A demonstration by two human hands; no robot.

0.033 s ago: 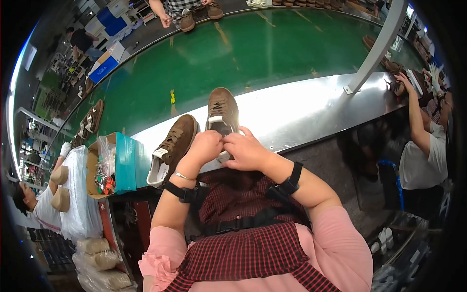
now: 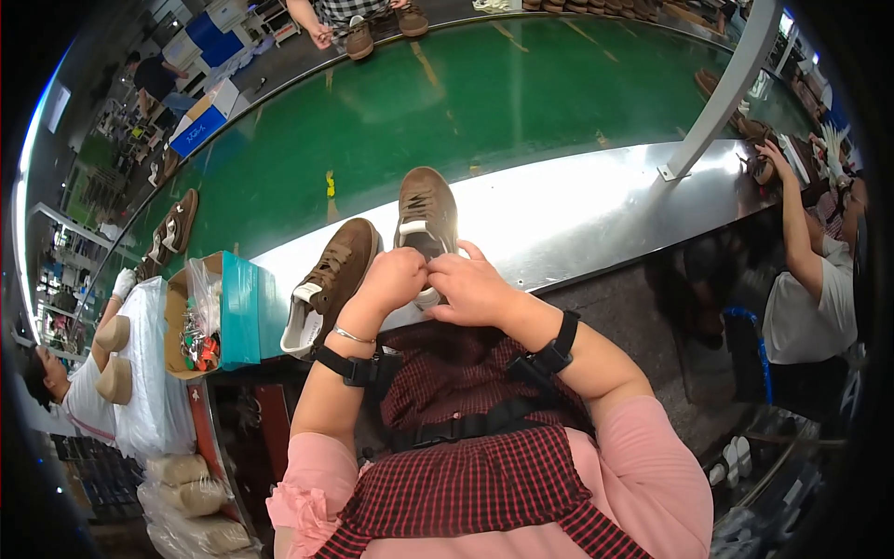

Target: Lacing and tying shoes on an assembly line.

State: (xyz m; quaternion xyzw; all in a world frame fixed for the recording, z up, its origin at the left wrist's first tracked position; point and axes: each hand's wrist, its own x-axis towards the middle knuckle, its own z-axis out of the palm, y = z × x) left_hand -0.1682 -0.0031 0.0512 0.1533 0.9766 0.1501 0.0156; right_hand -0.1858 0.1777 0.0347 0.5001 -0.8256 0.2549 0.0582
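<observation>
A brown lace-up shoe [image 2: 425, 197] with a pale lining stands on the shiny metal ledge [image 2: 535, 219], its toe pointing away from me. Both my hands meet at its heel opening. My left hand [image 2: 395, 278] is closed, fingers curled over the left side of the collar. My right hand [image 2: 468, 291] pinches at the back of the collar, its fingertips touching the left hand's. The hands hide the heel and whatever lies between the fingertips. To the left, a second brown shoe [image 2: 341, 265] rests at a slant, pale heel toward me, close to my left wrist.
Left of the shoes stands a teal box [image 2: 241, 307] holding small coloured items and clear plastic. Beyond the ledge runs a green conveyor belt [image 2: 372, 121]. A grey metal post [image 2: 722, 102] rises at the right. Other people work at the far side, left and right.
</observation>
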